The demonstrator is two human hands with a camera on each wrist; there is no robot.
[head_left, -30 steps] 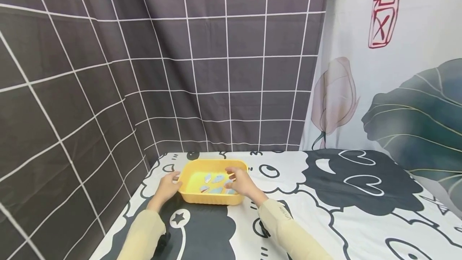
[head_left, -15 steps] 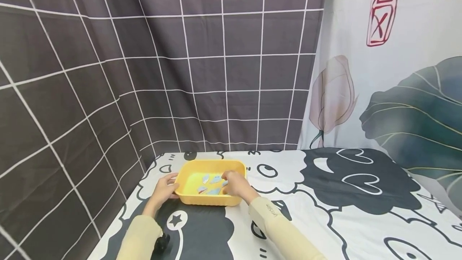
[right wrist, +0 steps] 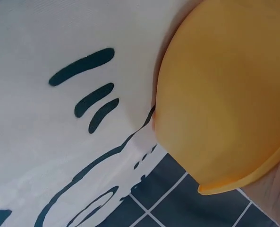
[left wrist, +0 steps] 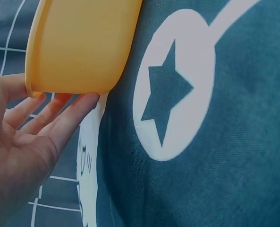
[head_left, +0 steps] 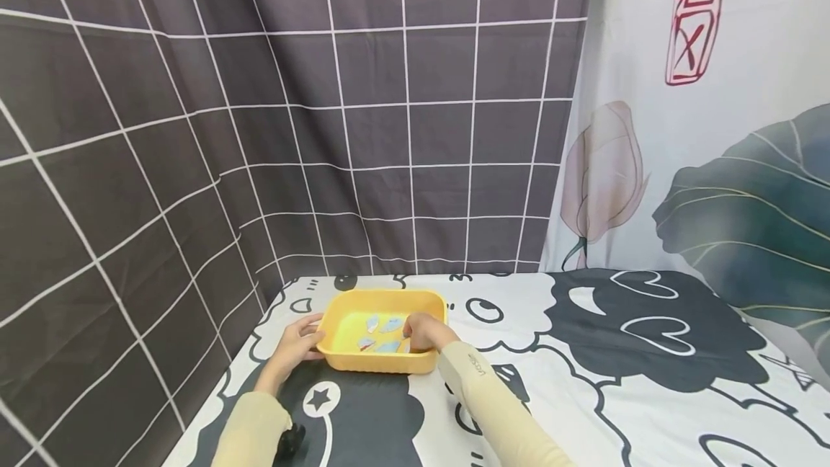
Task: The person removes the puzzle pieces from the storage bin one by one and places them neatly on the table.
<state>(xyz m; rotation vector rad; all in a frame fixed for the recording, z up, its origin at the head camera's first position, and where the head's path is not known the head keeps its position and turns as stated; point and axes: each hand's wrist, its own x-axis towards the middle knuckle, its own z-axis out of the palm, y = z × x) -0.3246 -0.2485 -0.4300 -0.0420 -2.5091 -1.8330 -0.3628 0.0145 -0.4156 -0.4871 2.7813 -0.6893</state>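
A yellow plastic basin point(head_left: 363, 362) stands on the patterned cloth in the head view. Several small flat pale-blue pieces point(head_left: 388, 347) with white and some red lie on its floor; their kind is unclear. My left hand point(head_left: 295, 346) holds the basin's left end. In the left wrist view, the thumb of that hand point(left wrist: 31, 142) goes over the rim and its fingers touch the outer wall. My right hand point(head_left: 423, 331) reaches down inside the basin's right side, its fingertips hidden. The right wrist view mostly shows the basin's outer wall point(right wrist: 224, 104).
A black-and-white cartoon cloth point(head_left: 493, 352) covers the table. Dark curtains with a white grid point(head_left: 376, 128) hang behind and at the left. A white curtain with a flower print point(head_left: 606, 179) hangs at the back right.
My right hand has moved from above the basin's right rim down inside it, its fingers going out of sight. My left hand stays at the left end, and the basin has hardly shifted.
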